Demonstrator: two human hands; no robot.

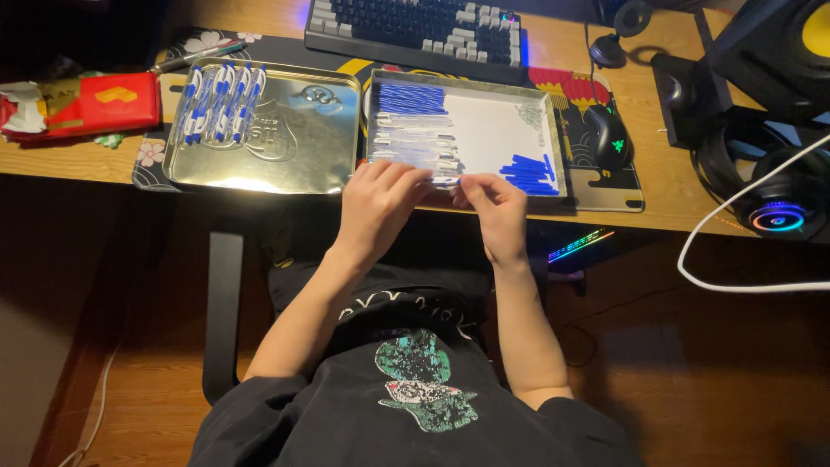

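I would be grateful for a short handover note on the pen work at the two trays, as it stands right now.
Left hand and right hand meet at the near edge of the right tray, pinching one white pen part between the fingertips.
Right tray: a row of blue pieces at the far left, white barrels below them, and a loose heap of blue caps at the near right.
Left tray: several finished blue-and-white pens lie side by side at its far left.
Many parts in the right tray are not yet put together.
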